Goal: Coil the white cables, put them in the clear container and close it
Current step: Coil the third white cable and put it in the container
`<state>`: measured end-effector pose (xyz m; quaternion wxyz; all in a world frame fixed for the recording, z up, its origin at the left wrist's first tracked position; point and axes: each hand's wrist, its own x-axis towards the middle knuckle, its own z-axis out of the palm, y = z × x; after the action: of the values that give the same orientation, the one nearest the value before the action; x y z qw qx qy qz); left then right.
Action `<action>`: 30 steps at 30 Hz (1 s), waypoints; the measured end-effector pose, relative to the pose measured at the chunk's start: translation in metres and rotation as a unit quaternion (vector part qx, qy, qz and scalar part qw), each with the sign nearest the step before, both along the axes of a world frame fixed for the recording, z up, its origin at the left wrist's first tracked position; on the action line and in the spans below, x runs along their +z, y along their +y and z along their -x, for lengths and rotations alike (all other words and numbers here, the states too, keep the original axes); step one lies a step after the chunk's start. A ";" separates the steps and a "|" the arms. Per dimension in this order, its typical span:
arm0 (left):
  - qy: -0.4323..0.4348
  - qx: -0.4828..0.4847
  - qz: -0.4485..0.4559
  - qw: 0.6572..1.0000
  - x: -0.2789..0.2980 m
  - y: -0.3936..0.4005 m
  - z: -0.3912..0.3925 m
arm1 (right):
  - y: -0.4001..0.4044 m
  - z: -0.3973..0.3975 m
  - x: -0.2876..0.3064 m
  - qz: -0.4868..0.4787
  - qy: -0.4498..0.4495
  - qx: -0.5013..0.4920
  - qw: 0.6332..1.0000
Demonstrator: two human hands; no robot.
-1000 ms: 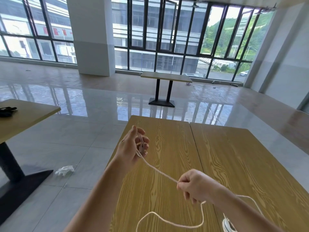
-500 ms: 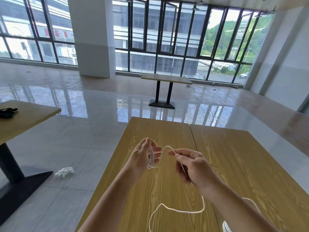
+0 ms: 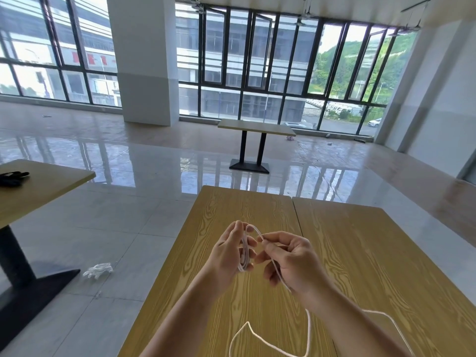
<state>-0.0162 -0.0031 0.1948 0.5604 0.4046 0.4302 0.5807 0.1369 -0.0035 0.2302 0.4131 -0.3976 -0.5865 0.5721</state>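
A thin white cable (image 3: 309,328) runs from my hands down to the wooden table (image 3: 360,253) in loose loops. My left hand (image 3: 229,251) is held upright above the table with several turns of the cable wound around its fingers. Close to its right, my right hand (image 3: 291,258) pinches the cable between thumb and forefinger, and a short arc of cable bridges the two hands. The rest of the cable trails under my right wrist toward the bottom edge of the view. No clear container shows in the frame.
Two wooden tabletops meet at a seam (image 3: 298,222). To the left stands another table (image 3: 46,186) with a black object (image 3: 13,175) on it. A white crumpled item (image 3: 99,270) lies on the tiled floor. A further table (image 3: 255,126) stands near the windows.
My right hand came up from the lower right to beside my left hand, bringing the cable over it. The taut stretch between the hands became a short arc; the hands drew closer.
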 end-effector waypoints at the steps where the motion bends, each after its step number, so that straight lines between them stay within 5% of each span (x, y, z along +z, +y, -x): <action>1: -0.004 -0.003 -0.002 1.000 -0.001 0.001 -0.001 | -0.002 0.001 -0.001 -0.009 -0.009 -0.004 1.000; 10: -0.010 0.003 -0.037 0.999 -0.002 0.000 -0.005 | -0.013 0.005 -0.011 -0.051 -0.052 0.028 0.997; 16: 0.059 -0.023 -0.043 0.997 0.001 -0.003 -0.011 | -0.011 0.008 -0.009 -0.047 -0.070 0.022 0.996; 22: 0.008 0.034 -0.020 0.999 0.002 0.004 0.001 | -0.014 0.001 -0.011 -0.014 -0.111 0.094 0.989; 30: -0.174 0.150 0.053 0.972 0.013 0.024 0.053 | -0.011 -0.033 -0.027 0.047 -0.408 0.256 0.875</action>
<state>-0.0695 0.0205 0.2075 0.5540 0.1979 0.4123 0.6957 0.1697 -0.0141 0.2033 -0.0431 -0.4507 -0.7565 0.4719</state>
